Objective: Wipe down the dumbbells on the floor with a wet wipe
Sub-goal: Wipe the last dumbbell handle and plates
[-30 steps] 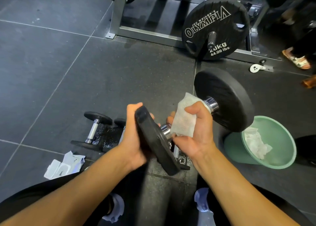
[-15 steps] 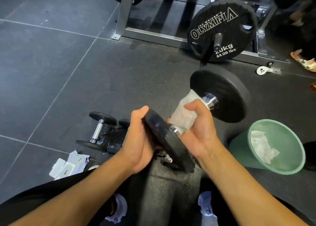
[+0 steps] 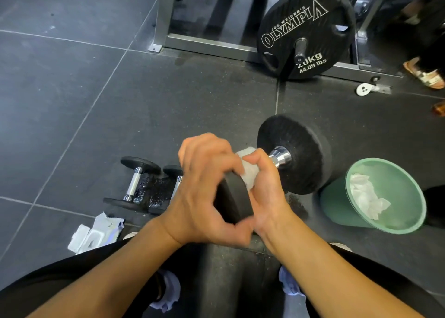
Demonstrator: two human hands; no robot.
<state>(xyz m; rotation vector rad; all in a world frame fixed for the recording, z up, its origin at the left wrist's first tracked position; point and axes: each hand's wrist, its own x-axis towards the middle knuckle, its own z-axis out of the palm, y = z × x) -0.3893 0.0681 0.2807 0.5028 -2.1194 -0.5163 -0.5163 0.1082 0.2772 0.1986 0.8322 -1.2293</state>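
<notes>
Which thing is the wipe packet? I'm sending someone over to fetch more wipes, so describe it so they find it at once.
Start at the big Olympia plate on the rack, then come down-left past the two small dumbbells on the floor. The wipe packet lies flat just nearer than them, by the person's knee: the only white-and-pale-blue crumpled packet, its flap open.

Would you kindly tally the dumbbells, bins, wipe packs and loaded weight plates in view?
Dumbbells: 3 (held, floor, floor)
Green bin: 1
Wipe pack: 1
Olympia plate: 1
Total: 6
</notes>
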